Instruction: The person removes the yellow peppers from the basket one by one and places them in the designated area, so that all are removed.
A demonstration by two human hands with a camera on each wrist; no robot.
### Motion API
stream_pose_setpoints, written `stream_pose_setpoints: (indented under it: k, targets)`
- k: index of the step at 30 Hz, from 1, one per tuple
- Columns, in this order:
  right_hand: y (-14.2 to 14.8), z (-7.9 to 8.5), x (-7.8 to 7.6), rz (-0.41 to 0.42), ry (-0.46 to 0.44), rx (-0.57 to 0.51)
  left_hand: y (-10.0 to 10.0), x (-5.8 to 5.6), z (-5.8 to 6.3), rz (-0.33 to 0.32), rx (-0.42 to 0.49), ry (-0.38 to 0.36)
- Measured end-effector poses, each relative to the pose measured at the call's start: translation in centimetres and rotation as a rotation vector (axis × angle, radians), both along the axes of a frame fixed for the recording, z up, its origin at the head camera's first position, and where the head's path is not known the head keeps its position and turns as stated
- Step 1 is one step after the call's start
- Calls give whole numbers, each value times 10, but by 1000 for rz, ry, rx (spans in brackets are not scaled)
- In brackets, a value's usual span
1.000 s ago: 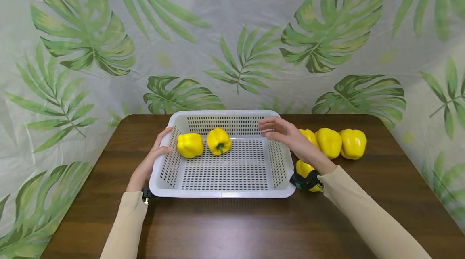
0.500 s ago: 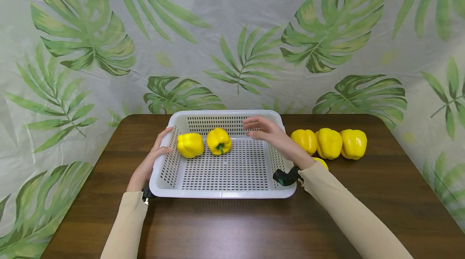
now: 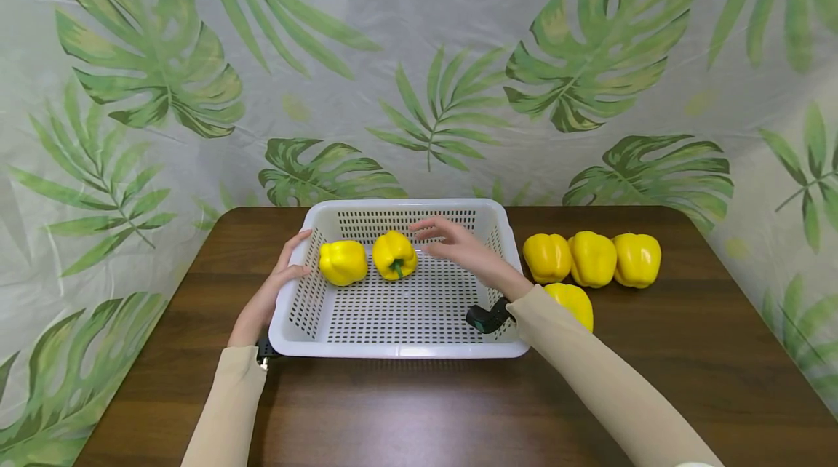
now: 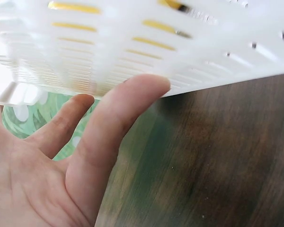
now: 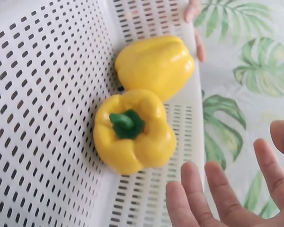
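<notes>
In the head view, a white perforated plastic basket [image 3: 399,350] holds two yellow bell peppers. One pepper [image 3: 343,262] lies on its side by the left wall; the other [image 3: 395,254] shows its green stem. My left hand [image 3: 267,291] rests against the basket's left side, fingertips and thumb at the rim. The left wrist view shows the thumb [image 4: 109,137] extended along the outer wall. Over the basket, right of the stemmed pepper, hovers my right hand [image 3: 458,247]. Its fingers are spread and relaxed, holding nothing and apart from both peppers, as the right wrist view also shows.
Right of the basket, more yellow peppers stand on the brown wooden table [image 3: 393,416]: a row of three, with the middle one [image 3: 592,258] among them, and another pepper [image 3: 571,303] partly behind my right sleeve. A leaf-patterned cloth [image 3: 432,89] hangs behind the table.
My right hand has moved left from the basket's right rim to near the stemmed pepper, uncovering more of the peppers on the table. Left hand, basket and its peppers look unmoved.
</notes>
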State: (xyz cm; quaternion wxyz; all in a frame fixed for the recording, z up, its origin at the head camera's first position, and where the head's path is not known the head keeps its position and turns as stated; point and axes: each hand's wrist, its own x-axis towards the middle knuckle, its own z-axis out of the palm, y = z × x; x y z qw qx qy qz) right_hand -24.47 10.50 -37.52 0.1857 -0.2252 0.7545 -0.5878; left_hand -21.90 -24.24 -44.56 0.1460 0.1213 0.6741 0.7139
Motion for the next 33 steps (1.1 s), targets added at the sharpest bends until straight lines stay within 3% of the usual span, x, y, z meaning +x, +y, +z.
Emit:
stream_pose_setpoints:
  k: [26,33]
  targets:
    - [-38,-23,-10,28,-109,278,0,-1,-2,6,-8,15]
    - [-40,-30,-12,41,-169,292,0,-2,-2,6,-6,23]
